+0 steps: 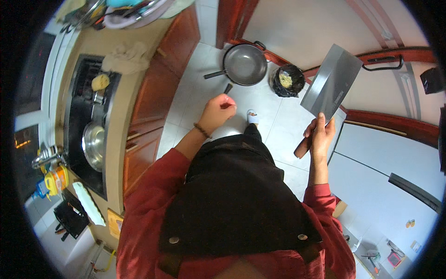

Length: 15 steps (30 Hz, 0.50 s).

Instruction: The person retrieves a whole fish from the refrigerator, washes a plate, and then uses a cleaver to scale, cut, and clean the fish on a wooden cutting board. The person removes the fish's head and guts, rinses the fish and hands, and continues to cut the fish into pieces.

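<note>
My right hand (322, 136) grips the wooden handle of a wide steel cleaver (331, 82), thumb against the base of the blade, which points up and away. My left hand (223, 110), with a beaded bracelet (202, 130) at the wrist, hangs in front of my apron (240, 195), fingers curled and nothing visible in them. Beyond it, a dark frying pan (245, 64) rests on the floor, apparently stacked on another pan. A black handle (228, 88) reaches towards my left hand. Right of the pans stands a bin lined with a black bag (298, 82), holding pale scraps.
At left runs a counter (116, 139) over red-brown wooden cabinets (150, 104). A steel pan (94, 146) and a yellow sponge-like item (100, 82) are on the black cooktop (78, 115). Glazed sliding doors (296, 28) and a white refrigerator (376, 164) stand at right.
</note>
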Tool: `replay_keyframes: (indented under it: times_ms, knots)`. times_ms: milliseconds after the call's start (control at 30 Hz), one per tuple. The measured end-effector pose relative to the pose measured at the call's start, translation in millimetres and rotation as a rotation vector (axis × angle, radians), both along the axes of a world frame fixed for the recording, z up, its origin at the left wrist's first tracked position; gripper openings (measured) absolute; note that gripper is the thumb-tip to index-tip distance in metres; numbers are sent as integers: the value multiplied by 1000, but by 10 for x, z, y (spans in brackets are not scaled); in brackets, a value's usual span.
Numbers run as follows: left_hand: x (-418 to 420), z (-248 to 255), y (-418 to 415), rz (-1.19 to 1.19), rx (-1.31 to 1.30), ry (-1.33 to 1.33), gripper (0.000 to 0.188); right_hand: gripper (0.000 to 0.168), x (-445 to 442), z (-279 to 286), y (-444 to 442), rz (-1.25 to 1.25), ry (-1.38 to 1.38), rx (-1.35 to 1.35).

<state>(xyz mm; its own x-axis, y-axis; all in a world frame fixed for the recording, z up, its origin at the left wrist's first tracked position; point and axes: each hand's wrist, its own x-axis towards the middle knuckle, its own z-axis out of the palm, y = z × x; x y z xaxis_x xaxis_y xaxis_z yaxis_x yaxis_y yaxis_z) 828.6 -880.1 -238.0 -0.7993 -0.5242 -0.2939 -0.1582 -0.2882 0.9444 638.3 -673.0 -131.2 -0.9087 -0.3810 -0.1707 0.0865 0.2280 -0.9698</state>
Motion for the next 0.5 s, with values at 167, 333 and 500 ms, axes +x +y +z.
replay_keyframes:
  times_ms: [167, 333, 500]
  knots:
    - [-1821, -258, 488, -90, -201, 47, 4, 16, -968, -264, 685, -73, 22, 79]
    - [-3641, -589, 899, -152, -743, 50, 10, 20, -1785, -415, 1272, -175, -34, 152]
    - [-4566, -1022, 1027, -338, -853, -17, 17, 20, -2230, -541, 1602, -252, -108, 160]
